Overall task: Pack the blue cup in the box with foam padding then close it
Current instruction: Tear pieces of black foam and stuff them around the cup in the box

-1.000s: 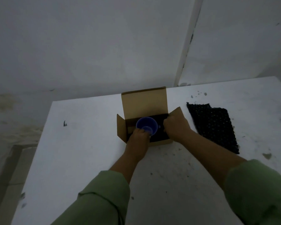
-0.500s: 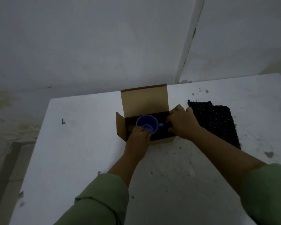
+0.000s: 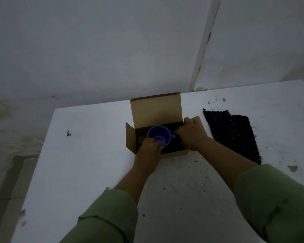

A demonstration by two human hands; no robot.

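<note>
Gripping blue cup [image 3: 159, 137] in box [image 3: 154, 109], left hand [image 3: 148, 153] over speckled white table [image 3: 88, 155].

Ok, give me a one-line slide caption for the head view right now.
Left hand holds the blue cup in the open cardboard box; right hand at its right end, spare black foam sheet beside.

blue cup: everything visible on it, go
The blue cup looks like plastic, round-mouthed, empty, mouth up and tipped slightly toward the camera. A small handle pokes out on its right. It sits partly down in the open cardboard box, over dark padding. The left hand grips its near rim; the right hand is at the handle side, contact unclear.
</note>
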